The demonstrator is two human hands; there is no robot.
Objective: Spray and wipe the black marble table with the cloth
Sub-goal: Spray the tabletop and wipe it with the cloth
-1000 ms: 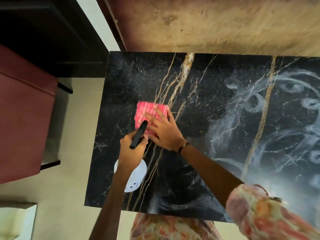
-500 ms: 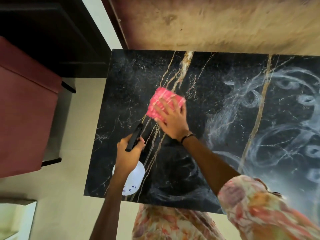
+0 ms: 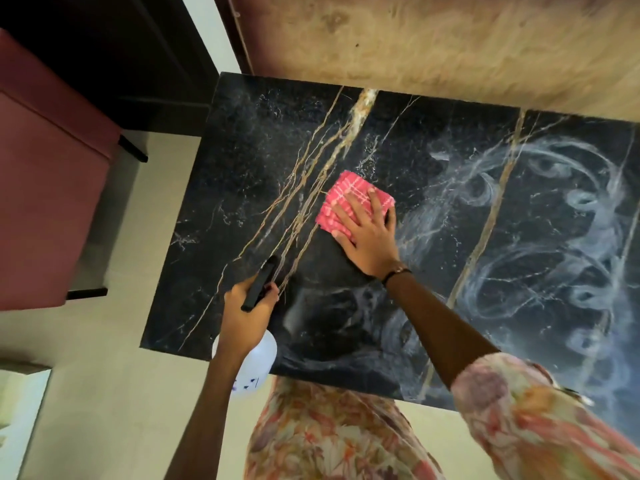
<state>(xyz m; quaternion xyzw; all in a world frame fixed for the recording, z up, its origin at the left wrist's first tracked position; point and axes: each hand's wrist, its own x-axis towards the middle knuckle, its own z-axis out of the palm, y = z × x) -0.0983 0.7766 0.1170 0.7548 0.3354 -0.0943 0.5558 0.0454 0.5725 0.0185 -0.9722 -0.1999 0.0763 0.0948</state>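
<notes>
The black marble table (image 3: 249, 174) with gold veins fills the middle of the view. Whitish swirled smears cover its right half. My right hand (image 3: 369, 237) lies flat on a folded pink checked cloth (image 3: 346, 199), pressing it onto the tabletop near the centre. My left hand (image 3: 247, 311) grips a white spray bottle (image 3: 254, 365) with a black trigger head (image 3: 259, 287) over the table's near left edge, nozzle pointing toward the cloth.
A dark red upholstered seat (image 3: 45, 188) stands left of the table across a strip of pale floor (image 3: 104, 393). A worn beige wall (image 3: 433, 46) runs behind the table. Dark furniture (image 3: 104, 46) fills the far left corner.
My right hand has slid the cloth away from me and to the right across the marble. The left hand with the bottle has stayed near the table's near left edge.
</notes>
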